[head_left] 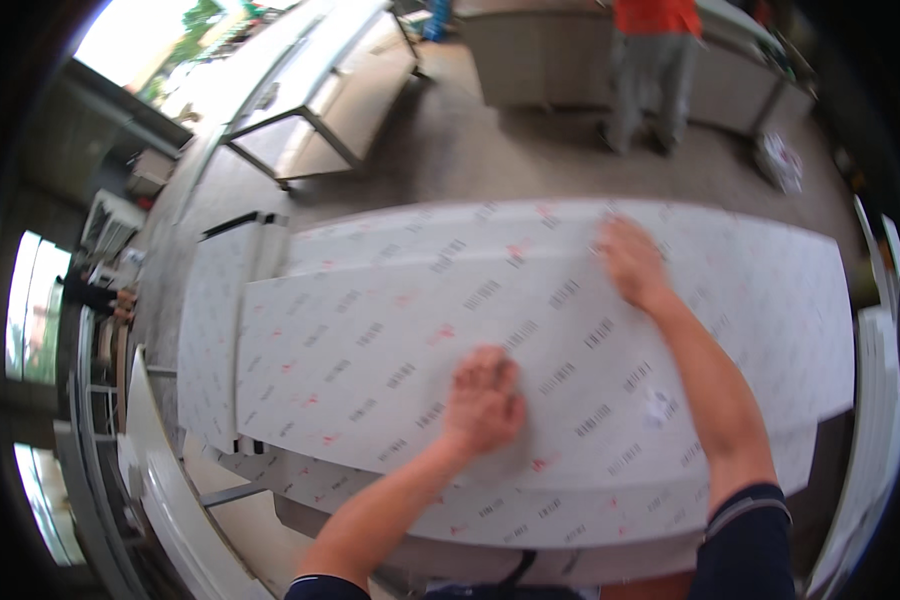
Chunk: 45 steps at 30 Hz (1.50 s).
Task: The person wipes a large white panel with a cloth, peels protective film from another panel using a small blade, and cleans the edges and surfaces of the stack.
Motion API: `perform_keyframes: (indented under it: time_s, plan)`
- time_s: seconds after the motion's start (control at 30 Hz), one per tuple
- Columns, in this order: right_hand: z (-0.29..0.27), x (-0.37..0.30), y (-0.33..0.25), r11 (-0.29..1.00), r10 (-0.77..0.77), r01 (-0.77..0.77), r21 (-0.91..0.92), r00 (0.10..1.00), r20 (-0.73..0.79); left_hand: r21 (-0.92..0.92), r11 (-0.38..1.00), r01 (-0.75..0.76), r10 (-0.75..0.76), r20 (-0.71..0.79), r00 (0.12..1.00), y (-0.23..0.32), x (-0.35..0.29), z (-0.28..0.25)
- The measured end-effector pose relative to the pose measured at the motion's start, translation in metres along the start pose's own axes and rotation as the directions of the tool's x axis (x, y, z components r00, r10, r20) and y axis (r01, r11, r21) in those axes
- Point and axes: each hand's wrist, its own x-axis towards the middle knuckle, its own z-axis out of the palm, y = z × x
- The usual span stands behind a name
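Note:
A long white panel (pixel 370 330), its film printed with slanting rows of black and red marks, lies across the middle of the view. My left hand (pixel 485 400) rests on its top surface near the centre, palm down with the fingers a little apart. Farther off and to the right, my right hand (pixel 630 262) lies against the panel by its far edge, fingers stretched out and slightly blurred. Neither hand grips anything. Below this panel, a similar printed panel (pixel 530 518) sticks out along the near side. A small crumpled clear scrap (pixel 656 408) sits near my right forearm.
At the left end stand narrower printed panels with black end strips (pixel 248 447). A metal-framed table (pixel 315 140) is beyond, at the upper left. A person in orange and grey trousers (pixel 650 80) stands at the far bench (pixel 535 60). A white bag (pixel 778 163) lies on the floor.

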Motion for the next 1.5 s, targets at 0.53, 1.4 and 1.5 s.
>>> perform_keyframes:
  time_s: [0.53, 1.4, 1.5]
  plan:
    - [0.119, 0.103, -0.212, 1.0, -0.005, 0.004, 0.005, 0.969, 0.246, -0.066, 0.965, 0.254, -0.258, -0.071, 0.964, -0.266, -0.151, -0.112]
    - [0.193, 0.175, -0.435, 0.987, -0.157, 0.162, 0.002, 0.953, 0.259, -0.156, 0.842, 0.517, -0.539, -0.286, 0.792, -0.357, -0.237, -0.148]
    - [0.162, 0.166, -0.386, 0.991, 0.031, 0.014, -0.136, 0.946, 0.323, -0.195, 0.809, 0.554, -0.586, -0.211, 0.782, -0.354, -0.234, -0.149]
